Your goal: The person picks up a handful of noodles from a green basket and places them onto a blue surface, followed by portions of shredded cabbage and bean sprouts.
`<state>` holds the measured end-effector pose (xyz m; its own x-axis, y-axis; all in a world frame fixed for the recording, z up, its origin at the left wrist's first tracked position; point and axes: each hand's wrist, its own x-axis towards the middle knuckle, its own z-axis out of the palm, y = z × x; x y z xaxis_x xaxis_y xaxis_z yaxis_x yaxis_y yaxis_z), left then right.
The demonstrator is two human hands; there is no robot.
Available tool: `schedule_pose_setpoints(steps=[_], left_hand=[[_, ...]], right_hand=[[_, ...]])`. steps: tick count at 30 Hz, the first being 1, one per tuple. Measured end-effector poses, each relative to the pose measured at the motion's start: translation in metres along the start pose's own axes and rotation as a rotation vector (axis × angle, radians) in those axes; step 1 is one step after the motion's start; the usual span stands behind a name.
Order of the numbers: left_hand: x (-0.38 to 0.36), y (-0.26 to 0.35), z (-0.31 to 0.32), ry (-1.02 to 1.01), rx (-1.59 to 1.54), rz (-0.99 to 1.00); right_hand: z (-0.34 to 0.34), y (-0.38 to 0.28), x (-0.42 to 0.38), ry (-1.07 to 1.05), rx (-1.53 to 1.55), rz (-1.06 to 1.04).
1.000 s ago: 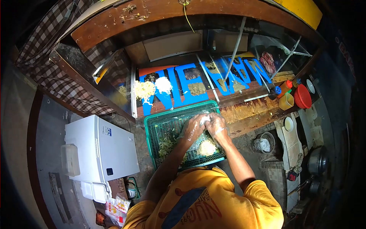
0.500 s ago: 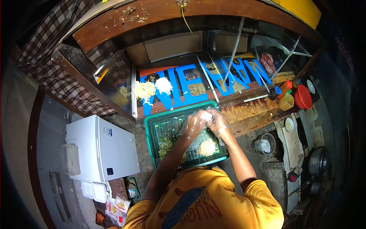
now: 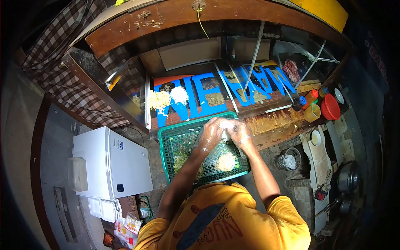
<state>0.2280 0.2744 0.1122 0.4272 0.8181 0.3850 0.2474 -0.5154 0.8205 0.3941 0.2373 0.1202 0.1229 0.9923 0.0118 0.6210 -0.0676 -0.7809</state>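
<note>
Both my hands wear thin clear plastic gloves and are raised over the far half of a green plastic basket point(image 3: 166, 166). My left hand point(image 3: 211, 132) and my right hand point(image 3: 240, 133) meet with their fingers closed on a white clump point(image 3: 226, 124), which looks like white noodles. Part of it hangs below the fingers. Beneath, in the basket, a pile of pale yellow noodles point(image 3: 225, 162) lies at the near right, and chopped green leaves point(image 3: 181, 160) lie at the left.
Ahead, a glass display case holds yellow noodles point(image 3: 159, 100) and white noodles point(image 3: 179, 95). To the right stand sauce bottles point(image 3: 311, 112), a red bowl point(image 3: 330, 107) and a small wire bin point(image 3: 288, 159). A white freezer point(image 3: 131, 160) is at the left, with foam boxes point(image 3: 109, 210) beside it.
My hands have shifted slightly, and more of the white clump now shows, hanging down between them. The basket and the piles in it look the same.
</note>
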Motion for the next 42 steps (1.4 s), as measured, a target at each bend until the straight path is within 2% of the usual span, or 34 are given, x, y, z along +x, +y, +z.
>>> schedule_pose_setpoints(steps=[5, 12, 14, 27, 30, 32, 35, 39, 42], left_hand=[[0.006, 0.004, -0.007, 0.055, 0.082, 0.096], [0.008, 0.024, -0.02, 0.062, 0.063, 0.074], [0.011, 0.025, -0.024, 0.056, 0.089, 0.109], [0.016, 0.056, -0.053, 0.136, 0.01, 0.085], [0.017, 0.057, -0.06, 0.193, 0.094, 0.13], [0.017, 0.062, -0.067, 0.2, 0.099, 0.159], [0.016, 0.068, -0.074, 0.242, 0.077, 0.145], [0.015, 0.079, -0.088, 0.28, 0.126, 0.177], [0.016, 0.082, -0.096, 0.329, 0.167, 0.192]], right_hand=[[-0.008, -0.012, 0.0, 0.128, 0.012, -0.163], [-0.016, -0.025, 0.003, 0.176, 0.118, -0.226], [-0.017, -0.029, 0.006, 0.225, 0.085, -0.308], [-0.025, -0.067, 0.009, 0.2, 0.172, -0.321], [-0.024, -0.076, 0.01, 0.216, 0.156, -0.353], [-0.018, -0.077, 0.016, 0.274, 0.186, -0.461], [-0.016, -0.092, 0.014, 0.272, 0.196, -0.418], [-0.009, -0.1, 0.024, 0.251, 0.248, -0.531], [-0.006, -0.114, 0.026, 0.261, 0.269, -0.541]])
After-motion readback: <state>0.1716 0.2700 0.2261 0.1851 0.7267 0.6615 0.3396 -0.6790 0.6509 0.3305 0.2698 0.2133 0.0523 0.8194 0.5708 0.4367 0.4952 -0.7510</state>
